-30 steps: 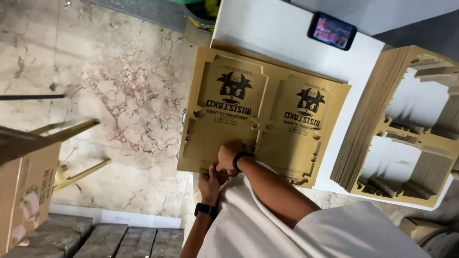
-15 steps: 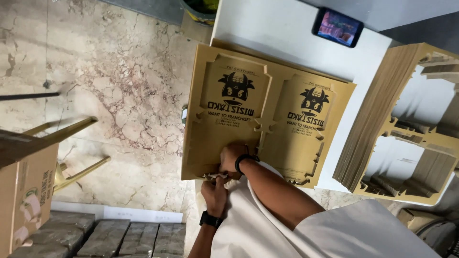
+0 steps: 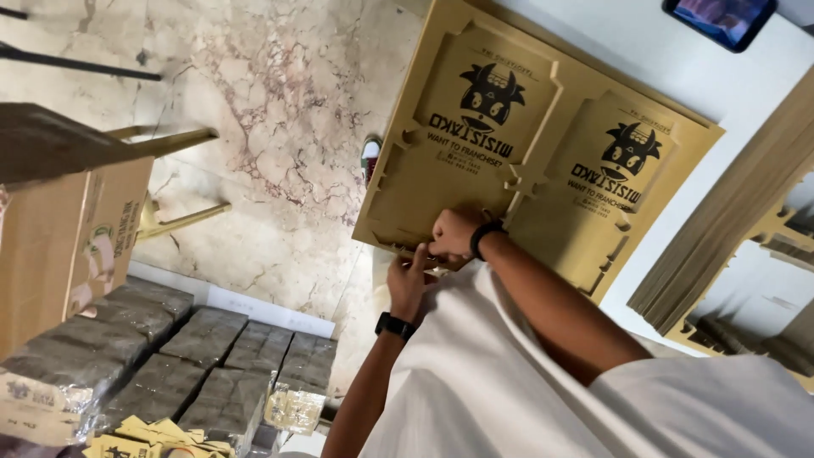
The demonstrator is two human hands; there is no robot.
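Observation:
A tan die-cut cardboard sheet [image 3: 543, 144] with two printed black cartoon-head panels lies on a white table [image 3: 721, 76], its near edge hanging over the table side. My right hand [image 3: 456, 235], a black band on its wrist, is closed on the sheet's near edge. My left hand [image 3: 408, 284], with a black watch, pinches the same edge just below it. Both hands touch the cardboard at one spot; the fingertips are partly hidden.
A stack of cut-out cardboard frames [image 3: 746, 246] stands at the right. A phone [image 3: 719, 19] lies on the table's far side. A brown carton [image 3: 68, 237] and wrapped bundles [image 3: 170, 356] sit at the lower left over the marble floor [image 3: 254, 127].
The view has swung closer to the sheet's near edge. My left hand has risen to meet my right hand on that edge.

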